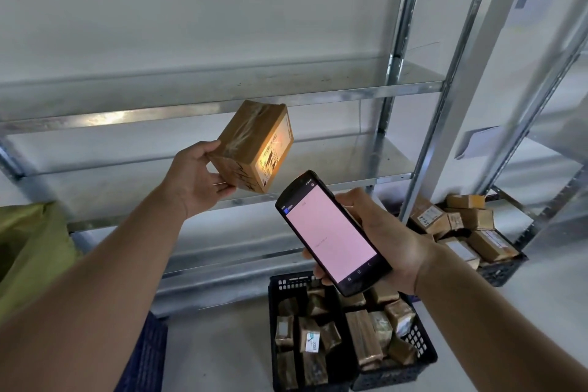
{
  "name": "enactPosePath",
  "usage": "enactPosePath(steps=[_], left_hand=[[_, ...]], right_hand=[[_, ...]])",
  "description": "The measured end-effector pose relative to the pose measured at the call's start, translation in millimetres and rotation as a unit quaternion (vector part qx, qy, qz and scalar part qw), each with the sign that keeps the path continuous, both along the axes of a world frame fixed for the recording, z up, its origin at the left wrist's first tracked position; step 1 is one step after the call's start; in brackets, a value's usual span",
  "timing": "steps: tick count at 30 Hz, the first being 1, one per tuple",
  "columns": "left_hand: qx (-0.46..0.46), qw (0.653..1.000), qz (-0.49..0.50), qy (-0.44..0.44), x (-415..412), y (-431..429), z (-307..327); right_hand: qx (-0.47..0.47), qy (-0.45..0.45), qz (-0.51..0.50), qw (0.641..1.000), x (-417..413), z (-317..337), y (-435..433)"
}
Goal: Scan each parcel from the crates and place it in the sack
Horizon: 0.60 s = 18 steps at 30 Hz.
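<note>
My left hand [199,178] holds a small brown cardboard parcel [251,143] up in front of the shelves, its labelled side turned toward the right. A warm light falls on that label. My right hand [381,239] grips a black handheld scanner [331,232] just below and right of the parcel; its screen glows pale pink. On the floor below stands a black crate [416,356] with several taped brown parcels. A second black crate [499,270] with more boxes sits at the right by the rack. The green sack [31,245] shows at the left edge.
A metal shelving rack [410,86] with bare shelves fills the view behind my hands. Another rack upright [541,105] stands at the right. A blue crate [143,356] is at the bottom left beside the sack. Grey floor lies between the crates.
</note>
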<state>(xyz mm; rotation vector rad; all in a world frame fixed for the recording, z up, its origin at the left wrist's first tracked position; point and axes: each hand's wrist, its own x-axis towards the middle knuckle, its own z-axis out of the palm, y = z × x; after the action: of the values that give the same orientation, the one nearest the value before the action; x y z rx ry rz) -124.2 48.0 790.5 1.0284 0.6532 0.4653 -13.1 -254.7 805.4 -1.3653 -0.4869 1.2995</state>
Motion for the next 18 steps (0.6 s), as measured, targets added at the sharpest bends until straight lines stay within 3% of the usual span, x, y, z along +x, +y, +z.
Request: enactPosePath(steps=[11, 18], left_hand=[[-0.015, 1.0, 0.012, 0.011, -5.3, 1.4, -6.8], [-0.026, 0.999, 0.022, -0.007, -14.5, -10.8, -15.4]], right_hand=[[0.005, 0.017, 0.023, 1.0, -7.1, -3.5, -11.4], [0.094, 0.037, -0.039, 0.994, -16.0, -13.9, -3.0]])
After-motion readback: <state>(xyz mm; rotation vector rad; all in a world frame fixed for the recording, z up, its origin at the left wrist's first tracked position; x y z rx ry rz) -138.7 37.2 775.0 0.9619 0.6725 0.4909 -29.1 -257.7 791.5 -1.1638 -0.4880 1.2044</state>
